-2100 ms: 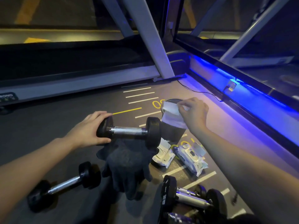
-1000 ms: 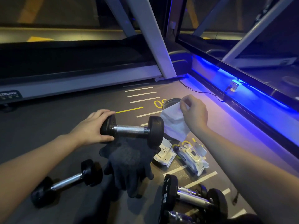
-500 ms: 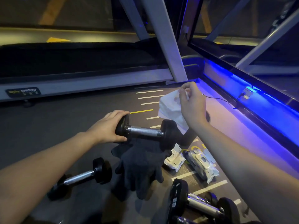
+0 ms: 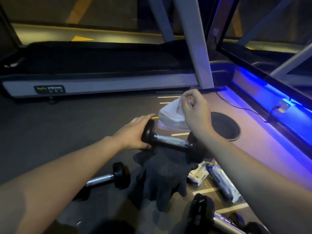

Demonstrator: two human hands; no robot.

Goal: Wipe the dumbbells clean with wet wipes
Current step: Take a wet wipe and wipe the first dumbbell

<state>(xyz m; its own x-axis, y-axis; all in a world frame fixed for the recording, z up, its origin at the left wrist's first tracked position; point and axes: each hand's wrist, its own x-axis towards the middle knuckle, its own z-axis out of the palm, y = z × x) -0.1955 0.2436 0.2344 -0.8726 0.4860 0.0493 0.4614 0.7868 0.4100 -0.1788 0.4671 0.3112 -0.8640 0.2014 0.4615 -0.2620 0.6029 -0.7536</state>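
Observation:
A small black dumbbell (image 4: 170, 141) with a chrome handle is held above the floor. My left hand (image 4: 133, 132) grips its left head, fingers over the top and thumb underneath. My right hand (image 4: 194, 112) is raised behind the dumbbell and pinches a white wet wipe (image 4: 170, 115), which hangs down from the fingers. My right forearm hides the dumbbell's right head. A second dumbbell (image 4: 109, 179) lies on the floor at lower left. A third dumbbell (image 4: 217, 218) lies at the bottom edge. Two wet-wipe packs (image 4: 222, 183) lie on the floor to the right.
A dark grey glove (image 4: 162, 179) lies on the floor under the held dumbbell. A round dark bin (image 4: 224, 126) stands behind my right wrist. A treadmill (image 4: 101, 81) runs across the back. A blue-lit ledge (image 4: 270, 102) with a cable lines the right side.
My right hand has lifted the wipe up and back, away from over the bin, and the wipe now hangs unfolded. My left hand still holds the dumbbell. The view has tilted.

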